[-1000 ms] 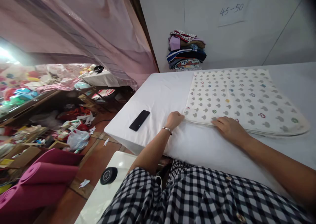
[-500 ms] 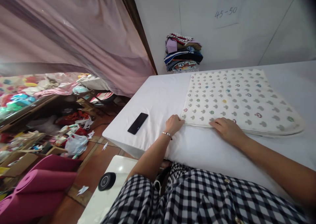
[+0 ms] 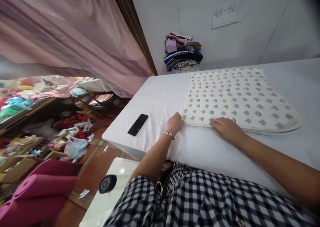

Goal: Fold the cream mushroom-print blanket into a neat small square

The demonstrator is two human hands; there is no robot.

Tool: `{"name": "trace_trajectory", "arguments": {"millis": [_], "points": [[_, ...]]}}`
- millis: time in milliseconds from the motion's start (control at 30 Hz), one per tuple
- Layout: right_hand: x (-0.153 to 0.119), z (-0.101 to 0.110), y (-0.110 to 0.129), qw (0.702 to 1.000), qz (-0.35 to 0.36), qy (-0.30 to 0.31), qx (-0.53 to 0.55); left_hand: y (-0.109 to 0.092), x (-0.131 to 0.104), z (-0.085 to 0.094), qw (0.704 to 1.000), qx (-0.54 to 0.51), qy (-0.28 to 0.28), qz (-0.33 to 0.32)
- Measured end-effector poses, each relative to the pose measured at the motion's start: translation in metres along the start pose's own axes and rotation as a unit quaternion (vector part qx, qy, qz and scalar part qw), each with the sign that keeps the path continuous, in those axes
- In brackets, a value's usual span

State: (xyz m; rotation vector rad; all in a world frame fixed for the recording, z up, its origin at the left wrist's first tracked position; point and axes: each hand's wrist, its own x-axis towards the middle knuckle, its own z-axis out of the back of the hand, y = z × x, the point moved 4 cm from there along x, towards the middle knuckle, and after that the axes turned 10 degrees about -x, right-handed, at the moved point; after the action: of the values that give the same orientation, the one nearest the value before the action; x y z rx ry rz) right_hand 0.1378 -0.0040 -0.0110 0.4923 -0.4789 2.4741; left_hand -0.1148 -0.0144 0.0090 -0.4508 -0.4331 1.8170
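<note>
Head view, step in hand: judged to be handling the near edge of a white layered fabric cloth with grey mushroom print [image 3: 215, 95].
Cloth position: lying flat on a white-covered worktop [image 3: 160, 96].
Left hand [image 3: 175, 123]: grip appears pinched on the near left corner.
Right hand [image 3: 228, 130]: fingers at the near edge; cannot tell whether they grasp it.
Black rectangular phone [image 3: 138, 124]: left of the hands, apart from the cloth.
Multicoloured folded clothes stack [image 3: 183, 56]: beyond the far edge.

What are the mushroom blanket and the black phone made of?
The mushroom blanket looks like soft, matte cloth, maybe cotton: its layered edge lies limp and its far corner curves. The black phone seems to have a smooth glass front, since it is flat and dark with a tiny glint; I can't see its back.
</note>
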Motion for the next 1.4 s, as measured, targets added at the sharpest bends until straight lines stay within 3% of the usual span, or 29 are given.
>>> {"name": "trace_trajectory", "arguments": {"millis": [67, 133, 233, 300, 467, 733, 800, 900, 1000, 1167, 1400], "points": [[0.000, 0.000, 0.000, 1.000, -0.004, 0.002, 0.001, -0.005, -0.007, -0.002, 0.998, 0.012, -0.045, -0.043], [0.000, -0.001, 0.000, 1.000, -0.009, 0.002, 0.001, -0.012, -0.015, -0.004, 0.988, 0.014, -0.081, -0.128], [0.000, -0.002, -0.001, 1.000, -0.012, 0.002, -0.007, -0.025, -0.026, -0.014, 0.957, 0.015, -0.052, -0.286], [0.001, -0.002, -0.001, 1.000, -0.009, 0.008, -0.011, -0.030, -0.027, -0.022, 0.941, 0.028, -0.014, -0.337], [0.001, 0.000, 0.000, 1.000, -0.009, 0.020, -0.007, -0.034, -0.015, -0.027, 0.945, 0.010, 0.054, -0.322], [0.002, 0.002, 0.001, 1.000, -0.015, 0.013, -0.016, -0.035, 0.001, -0.020, 0.966, -0.087, 0.140, -0.201], [0.003, 0.003, 0.001, 1.000, -0.018, 0.009, -0.020, -0.036, 0.003, -0.017, 0.962, -0.088, 0.119, -0.230], [0.002, 0.002, 0.001, 1.000, -0.018, 0.002, -0.017, -0.037, -0.002, -0.015, 0.943, -0.029, 0.048, -0.329], [0.001, 0.001, 0.001, 1.000, -0.017, 0.003, -0.008, -0.031, -0.010, -0.020, 0.919, 0.040, 0.032, -0.392], [0.000, -0.001, 0.000, 1.000, -0.019, 0.015, 0.006, -0.022, -0.015, -0.025, 0.907, 0.060, 0.050, -0.415], [0.000, -0.002, -0.001, 1.000, -0.017, 0.019, 0.010, -0.028, -0.011, -0.021, 0.910, 0.072, 0.055, -0.404]]}}
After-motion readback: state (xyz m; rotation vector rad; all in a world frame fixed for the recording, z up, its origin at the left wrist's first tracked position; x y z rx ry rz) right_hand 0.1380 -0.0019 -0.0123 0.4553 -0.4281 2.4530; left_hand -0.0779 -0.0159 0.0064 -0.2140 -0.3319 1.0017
